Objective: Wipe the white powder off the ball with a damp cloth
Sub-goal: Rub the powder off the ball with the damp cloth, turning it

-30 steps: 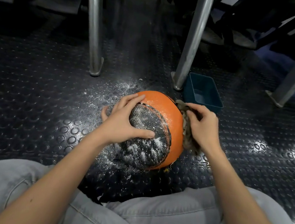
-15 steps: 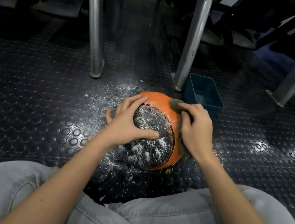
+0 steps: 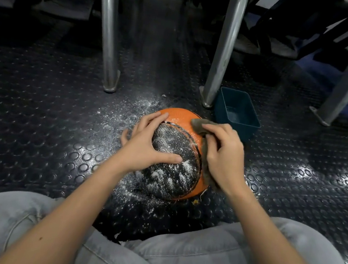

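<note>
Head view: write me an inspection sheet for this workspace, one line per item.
Surface: dark studded floor, white powder scattered round the ball.
Job's things: orange ball on the floor, powder clumped on its dark mesh patch; cloth against the ball's right side.
Clutter: blue tub beyond the ball; small orange crumb at the ball's near edge.
Hands: left hand spread on the ball; right hand grips the cloth.
Cables: nothing seen.
Surroundings: metal legs behind; grey trousers in the foreground.
</note>
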